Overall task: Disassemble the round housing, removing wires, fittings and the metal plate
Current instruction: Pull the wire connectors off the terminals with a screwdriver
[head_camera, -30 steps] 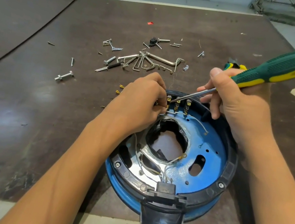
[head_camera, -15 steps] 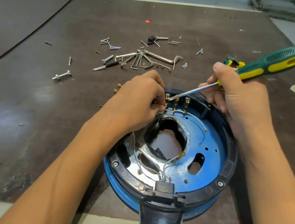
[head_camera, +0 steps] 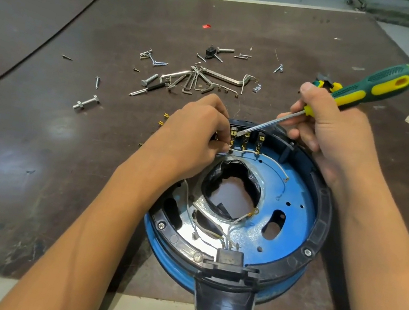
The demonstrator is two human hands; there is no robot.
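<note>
Prying at the far wall of the round housing (head_camera: 323, 219), the right hand (head_camera: 330, 133) grips the screwdriver (head_camera: 368, 88) low on its handle. The blade tip is set against the leftmost of three brass terminals (head_camera: 246, 139) inside that wall. The left hand (head_camera: 194, 131), just beside it, pinches the white wire (head_camera: 249, 151) under that same terminal.

Over the last second little has moved: the tip has stayed on that terminal, the handle has kept much the same slant, and the left fingers have held their pinch. I judge the connector is not yet free, so wire removal is unfinished. More wires run to the black plug block (head_camera: 230, 260) at the housing's near rim.

The housing sits on the table (head_camera: 34, 152), with the shiny metal plate (head_camera: 184, 233) seated inside it.

The left fingertips are hidden behind the knuckles, so they may hold the wire or its brass clip. A yellow-handled tool (head_camera: 328, 83) beyond the housing is mostly covered by the right hand. Loose screws and hex keys (head_camera: 191, 81) lie beyond the housing too.
</note>
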